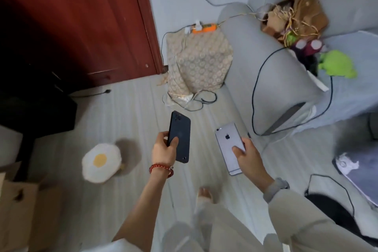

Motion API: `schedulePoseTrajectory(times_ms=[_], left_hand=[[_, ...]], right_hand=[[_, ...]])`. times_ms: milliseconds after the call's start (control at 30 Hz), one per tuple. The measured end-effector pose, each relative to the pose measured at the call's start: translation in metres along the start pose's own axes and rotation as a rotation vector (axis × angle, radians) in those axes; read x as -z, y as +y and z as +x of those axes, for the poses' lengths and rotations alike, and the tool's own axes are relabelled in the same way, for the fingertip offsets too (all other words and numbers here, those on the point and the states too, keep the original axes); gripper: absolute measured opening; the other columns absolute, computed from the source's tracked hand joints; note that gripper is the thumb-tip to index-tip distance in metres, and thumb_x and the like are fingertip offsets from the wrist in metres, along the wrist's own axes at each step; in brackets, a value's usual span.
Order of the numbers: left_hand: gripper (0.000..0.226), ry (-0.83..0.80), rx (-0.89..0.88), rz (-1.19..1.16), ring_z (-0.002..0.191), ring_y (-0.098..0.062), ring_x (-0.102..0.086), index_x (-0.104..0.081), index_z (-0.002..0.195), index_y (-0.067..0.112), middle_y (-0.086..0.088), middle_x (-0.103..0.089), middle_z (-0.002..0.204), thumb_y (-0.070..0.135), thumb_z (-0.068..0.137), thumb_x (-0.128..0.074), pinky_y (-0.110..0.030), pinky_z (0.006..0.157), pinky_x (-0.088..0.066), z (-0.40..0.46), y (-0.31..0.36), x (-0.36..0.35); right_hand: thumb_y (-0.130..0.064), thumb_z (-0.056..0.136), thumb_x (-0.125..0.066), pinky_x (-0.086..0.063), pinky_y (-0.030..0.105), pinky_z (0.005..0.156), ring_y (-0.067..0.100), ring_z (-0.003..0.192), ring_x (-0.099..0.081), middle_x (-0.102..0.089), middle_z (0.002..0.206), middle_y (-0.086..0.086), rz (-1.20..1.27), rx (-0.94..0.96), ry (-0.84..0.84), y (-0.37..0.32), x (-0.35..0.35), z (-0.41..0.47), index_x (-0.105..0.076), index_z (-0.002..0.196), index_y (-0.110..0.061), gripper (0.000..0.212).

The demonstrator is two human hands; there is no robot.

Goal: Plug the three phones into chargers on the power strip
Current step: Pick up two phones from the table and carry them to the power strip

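- Fingers of the left hand curl round a dark phone, back side up, thumb on its left edge, lens end pointing away from the person.
- Right hand grips a silver phone the same way, thumb pressed on its back, the phone tilted slightly leftward; the two phones sit side by side, apart, with a strip of bare floor showing between them.
- Both forearms reach forward and down at about the same height; a red bead bracelet circles the left wrist, a pale sleeve covers the right arm.
- Beyond the fingers, an orange power strip with white plugs in it rests on top of a patterned cloth cover, between the red door and the grey sofa arm.
- Loose cables coil on the floor just ahead of the dark phone.
- Left of the left hand lies a fried-egg cushion, well apart; open floor runs ahead toward the cloth.
- A third phone is not visible.
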State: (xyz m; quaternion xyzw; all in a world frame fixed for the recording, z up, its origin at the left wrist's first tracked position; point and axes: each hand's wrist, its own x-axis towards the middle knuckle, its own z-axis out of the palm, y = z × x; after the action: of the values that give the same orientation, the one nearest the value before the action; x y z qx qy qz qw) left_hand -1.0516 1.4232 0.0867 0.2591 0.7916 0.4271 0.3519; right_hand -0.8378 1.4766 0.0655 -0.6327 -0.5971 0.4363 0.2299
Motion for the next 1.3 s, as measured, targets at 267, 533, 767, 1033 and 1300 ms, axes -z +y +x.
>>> schedulePoseTrajectory(times_ms=[267, 533, 767, 1033, 1300], left_hand=[[0.028, 0.03, 0.067, -0.002, 0.07, -0.018, -0.054, -0.049, 0.112, 0.006, 0.0, -0.052, 0.077, 0.015, 0.086, -0.055, -0.023, 0.053, -0.043, 0.165, 0.072, -0.037], [0.03, -0.035, 0.107, 0.009, 0.072, -0.02, -0.054, -0.047, 0.113, 0.008, -0.007, -0.055, 0.088, 0.02, 0.087, -0.055, -0.024, 0.052, -0.042, 0.374, 0.136, -0.096], [0.03, -0.189, 0.224, 0.047, 0.072, -0.021, -0.055, -0.046, 0.111, 0.006, -0.009, -0.056, 0.091, 0.015, 0.084, -0.056, -0.025, 0.052, -0.042, 0.526, 0.195, -0.165], [0.023, -0.235, 0.396, 0.072, 0.078, -0.027, -0.057, -0.047, 0.103, 0.007, -0.009, -0.057, 0.085, 0.008, 0.081, -0.055, -0.036, 0.067, -0.05, 0.644, 0.21, -0.272], [0.031, -0.138, 0.572, 0.066, 0.074, -0.026, -0.057, -0.046, 0.114, 0.001, -0.011, -0.056, 0.089, 0.003, 0.083, -0.053, -0.028, 0.055, -0.047, 0.731, 0.189, -0.39]], right_hand=[[-0.009, 0.088, -0.052, -0.037, 0.004, 0.053, 0.011, 0.076, -0.051, -0.054, 0.097, 0.0, -0.019, 0.027, -0.069, -0.073, -0.011, 0.193, -0.048, 0.115, -0.009, 0.027], [-0.013, 0.089, -0.051, -0.041, 0.019, 0.057, 0.019, 0.077, -0.052, -0.055, 0.094, 0.002, -0.069, -0.036, -0.075, -0.132, -0.043, 0.396, -0.048, 0.113, -0.011, 0.024], [-0.014, 0.087, -0.049, -0.043, 0.03, 0.06, 0.024, 0.079, -0.055, -0.055, 0.09, 0.001, -0.155, -0.137, -0.093, -0.178, -0.044, 0.552, -0.042, 0.097, -0.021, 0.014], [-0.007, 0.088, -0.044, -0.041, 0.033, 0.064, 0.022, 0.072, -0.05, -0.051, 0.086, 0.004, -0.185, -0.352, -0.184, -0.149, -0.042, 0.73, -0.042, 0.106, -0.01, 0.019], [-0.007, 0.09, -0.039, -0.043, 0.037, 0.07, 0.034, 0.081, -0.054, -0.057, 0.095, 0.016, -0.304, -0.387, -0.309, -0.097, -0.049, 0.891, -0.04, 0.114, -0.004, 0.025]])
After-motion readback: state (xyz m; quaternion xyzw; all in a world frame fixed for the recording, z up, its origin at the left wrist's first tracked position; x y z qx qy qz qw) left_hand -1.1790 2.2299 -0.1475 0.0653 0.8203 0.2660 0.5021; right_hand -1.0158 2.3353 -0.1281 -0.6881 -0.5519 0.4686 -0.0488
